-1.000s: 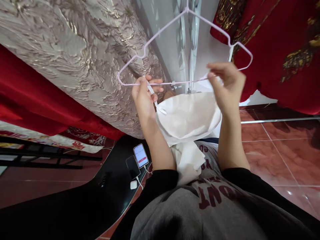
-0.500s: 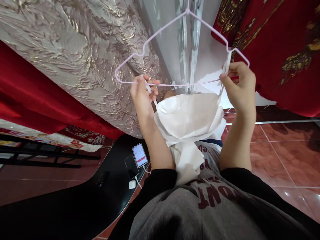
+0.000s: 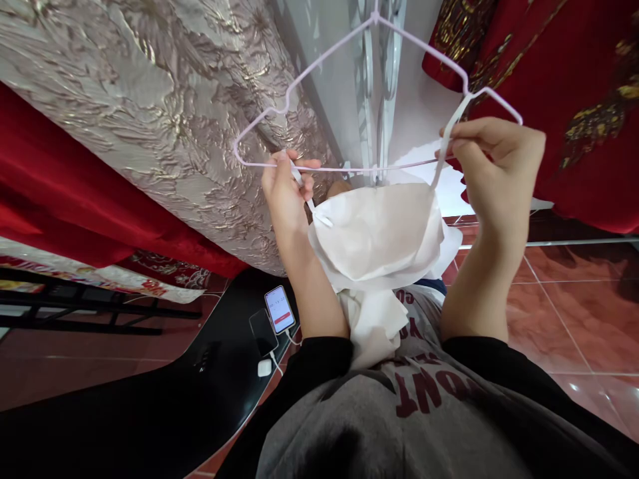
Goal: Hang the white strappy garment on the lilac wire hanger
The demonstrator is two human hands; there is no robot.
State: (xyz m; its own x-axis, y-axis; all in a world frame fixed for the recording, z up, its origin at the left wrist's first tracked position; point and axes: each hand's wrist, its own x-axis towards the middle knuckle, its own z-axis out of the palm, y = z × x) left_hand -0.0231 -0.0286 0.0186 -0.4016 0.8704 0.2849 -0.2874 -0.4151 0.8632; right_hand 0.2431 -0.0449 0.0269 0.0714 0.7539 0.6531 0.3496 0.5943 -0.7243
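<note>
A light pink hanger (image 3: 329,56) hangs upright in front of me. Below its bottom bar droops a white garment (image 3: 379,229) with thin straps, its lower part bunched against my shirt. My left hand (image 3: 287,186) is closed, pinching the left strap (image 3: 297,174) beside the hanger's bottom bar. The right strap (image 3: 453,121) loops over the notch on the hanger's right shoulder and runs down to the garment. Closed at the hanger's right end, my right hand (image 3: 499,166) has its fingertips against that strap and covers the corner of the hanger.
Textured beige-gold fabric (image 3: 174,100) hangs at left, red cloth (image 3: 564,133) with gold ornament at right. A black bench (image 3: 150,392) at lower left holds two phones, one with a lit screen (image 3: 280,309), and a small white case (image 3: 264,368). Red tiles (image 3: 554,313) cover the floor.
My right hand has moved to the right, and the hanger's right side has shifted out with it. The right strap now runs in front of my fingertips. My left hand stays nearly still.
</note>
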